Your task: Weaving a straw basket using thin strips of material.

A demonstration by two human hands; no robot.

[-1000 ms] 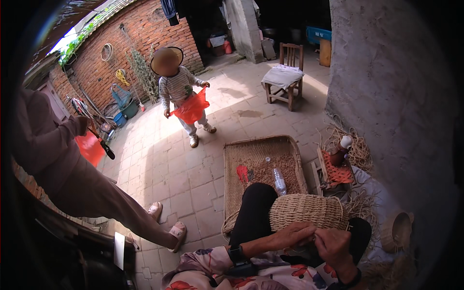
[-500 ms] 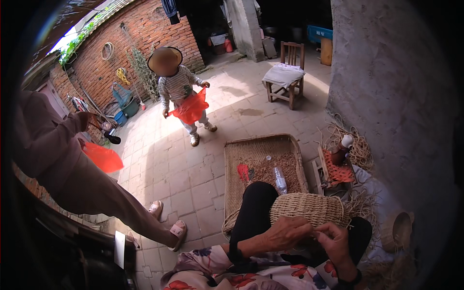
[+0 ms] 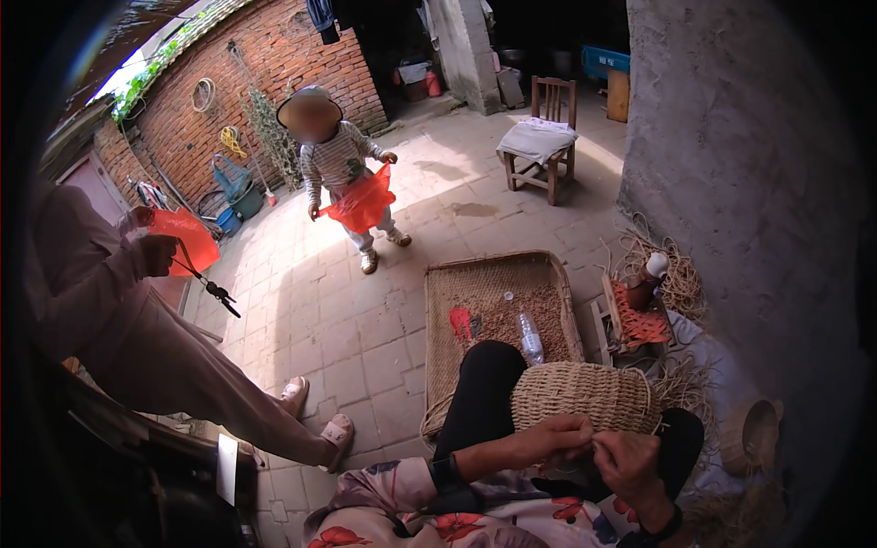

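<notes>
A woven straw basket lies on its side across my knees, its braided wall facing away from me. Just on my side of it, my left hand is closed in a pinch, fingertips together. My right hand is closed too, thumb pressed against the curled fingers, almost touching the left. Whatever strand or end they pinch is too fine to make out. Beyond my knees a large shallow wicker tray holds small brown pieces, a clear plastic bottle and a red-and-black scrap.
Right of the tray stand a small wooden stool with red webbing, a brown bottle and loose straw. A child holds a red bag; another person stands left. A chair is farther back.
My left hand has turned and its fingertips have drawn together; my right fingers have curled in beside it. At left, the standing person has raised the red bag, and keys now dangle.
</notes>
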